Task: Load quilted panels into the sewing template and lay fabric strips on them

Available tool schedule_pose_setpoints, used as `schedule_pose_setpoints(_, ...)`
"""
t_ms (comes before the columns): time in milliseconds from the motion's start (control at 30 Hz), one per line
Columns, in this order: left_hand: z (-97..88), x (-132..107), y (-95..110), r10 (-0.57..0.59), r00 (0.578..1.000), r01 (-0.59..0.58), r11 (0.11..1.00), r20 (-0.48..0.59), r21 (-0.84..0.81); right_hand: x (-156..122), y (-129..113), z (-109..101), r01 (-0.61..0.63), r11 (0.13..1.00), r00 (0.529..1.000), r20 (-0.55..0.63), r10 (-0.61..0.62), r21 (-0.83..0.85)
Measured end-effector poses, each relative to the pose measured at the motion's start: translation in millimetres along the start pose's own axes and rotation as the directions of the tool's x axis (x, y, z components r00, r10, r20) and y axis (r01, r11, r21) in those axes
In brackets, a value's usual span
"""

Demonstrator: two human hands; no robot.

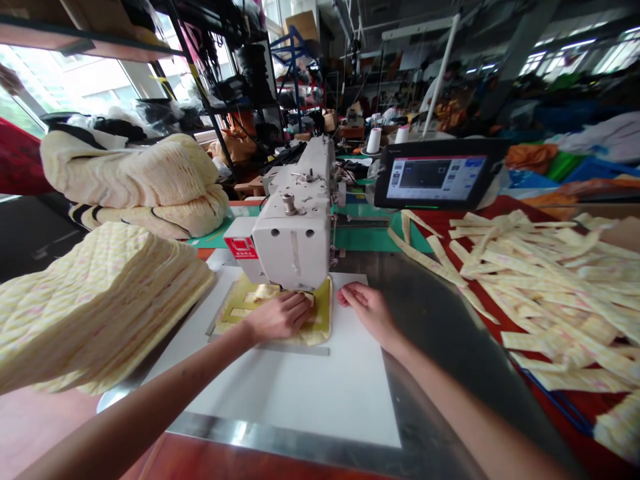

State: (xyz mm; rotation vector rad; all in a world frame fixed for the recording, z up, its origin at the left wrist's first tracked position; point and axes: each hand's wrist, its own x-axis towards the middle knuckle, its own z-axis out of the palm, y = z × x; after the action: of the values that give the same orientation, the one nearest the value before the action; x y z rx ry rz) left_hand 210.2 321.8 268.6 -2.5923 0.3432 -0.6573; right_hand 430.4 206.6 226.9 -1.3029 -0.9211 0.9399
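Note:
My left hand point(284, 315) reaches under the head of a sewing machine point(295, 233), fingers together and bent down on a pale yellow fabric strip point(266, 292). That strip lies across a yellow template frame point(324, 313) with slots, which has quilted fabric showing at its lower edge. Just right of the template, my right hand point(367, 308) is closed, its fingers curled above a white sheet point(345, 393). Whatever may be between those fingertips is hidden. The needle area is partly covered by the machine head and my left hand.
Stacked quilted pieces point(115, 300) stand at the left, with a bundled pile point(135, 177) behind them. Many loose fabric strips point(550, 280) are heaped on the right. A control screen point(437, 179) and thread cones point(374, 141) stand behind the metal table point(430, 320).

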Motion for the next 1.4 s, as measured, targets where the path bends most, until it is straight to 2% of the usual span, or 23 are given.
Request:
schedule_pose_setpoints(100, 0.7, -4, -4, -0.003, 0.997, 0.006, 0.999, 0.083, -0.04, 0, 2, 1, 0.007, 1.0, 1.0, 0.011, -0.007, -0.03)
schedule_pose_setpoints(233, 3.5, -5, -1, -0.091, 0.981, 0.106, 0.991, 0.173, -0.077, -4, 4, 1, 0.016, 0.996, 0.999, 0.039, -0.012, -0.093)
schedule_pose_setpoints(333, 4.7, -2, 4, -0.146, 0.966, 0.176, 0.975, 0.212, -0.132, -11, 0, 3, 0.093, 0.943, 0.995, 0.07, -0.074, -0.321)
schedule_pose_setpoints(433, 5.1, -2, 8, -0.229, 0.945, 0.287, 0.924, 0.234, -0.253, -17, -4, 8, 0.268, 0.772, 0.963, 0.173, -0.206, -0.576)
schedule_pose_setpoints(533, 6.6, -8, 12, -0.329, 0.915, 0.396, 0.84, 0.234, -0.371, -22, -5, 17, 0.424, 0.551, 0.905, 0.318, -0.282, -0.719)
schedule_pose_setpoints(667, 9.2, -18, 14, -0.372, 0.905, 0.426, 0.781, 0.208, -0.457, -24, -4, 29, 0.468, 0.237, 0.871, 0.4, -0.284, -0.851)
schedule_pose_setpoints(733, 9.2, -21, 14, -0.373, 0.905, 0.426, 0.768, 0.206, -0.478, -24, -6, 33, 0.46, 0.124, 0.865, 0.412, -0.287, -0.879)
schedule_pose_setpoints(767, 8.7, -23, 14, -0.373, 0.904, 0.426, 0.764, 0.208, -0.485, -24, -7, 34, 0.454, 0.095, 0.864, 0.412, -0.289, -0.886)
schedule_pose_setpoints(833, 7.4, -24, 13, -0.383, 0.901, 0.433, 0.753, 0.205, -0.496, -23, -10, 35, 0.439, 0.09, 0.869, 0.397, -0.295, -0.894)
schedule_pose_setpoints(1000, 6.0, -26, 16, -0.481, 0.861, 0.488, 0.69, 0.166, -0.534, -19, -12, 38, 0.406, 0.165, 0.882, 0.338, -0.329, -0.899)
schedule_pose_setpoints(1133, 7.9, -27, 17, -0.475, 0.86, 0.493, 0.674, 0.19, -0.55, -19, -8, 40, 0.395, 0.158, 0.876, 0.319, -0.363, -0.905)
schedule_pose_setpoints(1300, 9.7, -28, 17, -0.467, 0.864, 0.485, 0.669, 0.189, -0.564, -30, -8, 35, 0.468, 0.141, 0.837, 0.386, -0.389, -0.873)
schedule_pose_setpoints(1400, 9.2, -28, 16, -0.466, 0.865, 0.483, 0.672, 0.187, -0.562, -34, -8, 30, 0.508, 0.098, 0.813, 0.438, -0.384, -0.856)
